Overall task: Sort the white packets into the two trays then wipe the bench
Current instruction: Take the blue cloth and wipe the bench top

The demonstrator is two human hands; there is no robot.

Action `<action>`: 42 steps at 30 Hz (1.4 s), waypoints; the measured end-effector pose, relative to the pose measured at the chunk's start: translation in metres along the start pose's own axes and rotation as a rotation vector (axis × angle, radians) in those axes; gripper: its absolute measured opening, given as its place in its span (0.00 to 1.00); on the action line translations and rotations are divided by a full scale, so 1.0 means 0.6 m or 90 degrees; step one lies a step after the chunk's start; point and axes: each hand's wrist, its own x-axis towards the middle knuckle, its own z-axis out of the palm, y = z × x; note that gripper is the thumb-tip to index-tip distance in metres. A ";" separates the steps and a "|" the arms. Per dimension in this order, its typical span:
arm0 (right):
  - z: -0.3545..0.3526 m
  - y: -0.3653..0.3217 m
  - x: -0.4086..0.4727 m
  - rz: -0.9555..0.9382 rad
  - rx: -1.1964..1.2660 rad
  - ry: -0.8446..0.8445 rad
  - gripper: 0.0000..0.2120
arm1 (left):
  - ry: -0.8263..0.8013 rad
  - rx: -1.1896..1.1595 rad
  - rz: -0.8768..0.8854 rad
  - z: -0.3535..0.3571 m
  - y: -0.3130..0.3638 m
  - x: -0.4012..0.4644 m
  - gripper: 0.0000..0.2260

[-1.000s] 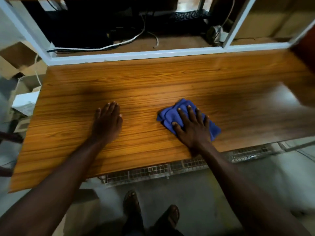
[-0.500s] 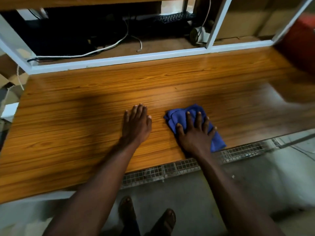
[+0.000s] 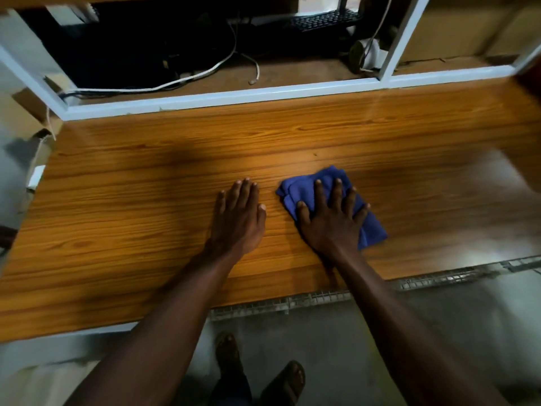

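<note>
Clutter behind and below the work area

A white frame (image 3: 222,98) runs along the back, and behind it sits a brown shelf (image 3: 292,74) with white cables (image 3: 187,80) trailing across it, one ending in a loose plug (image 3: 252,82). A dark keyboard (image 3: 325,20) lies further back (partly in shadow). Cardboard boxes (image 3: 456,27) fill the right-hand bay. Down in front, a wire mesh tray (image 3: 281,303) runs under the near edge, above a grey floor (image 3: 366,347) where two sandalled feet (image 3: 284,382) stand.

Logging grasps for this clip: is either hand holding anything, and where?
Nothing is gripped. The right hand presses flat on the middle of the blue cloth; the left hand rests bare on the bench.
</note>
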 end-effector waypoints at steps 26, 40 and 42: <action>-0.025 -0.134 0.388 -0.096 -0.034 -0.058 0.35 | 0.020 -0.050 0.015 -0.020 0.005 -0.008 0.26; -0.046 -0.097 0.422 0.004 -0.018 -0.050 0.34 | 0.047 -0.081 0.020 -0.016 0.007 -0.006 0.25; -0.046 -0.076 0.381 0.114 0.012 -0.032 0.35 | 0.051 -0.082 0.031 -0.016 0.007 -0.012 0.25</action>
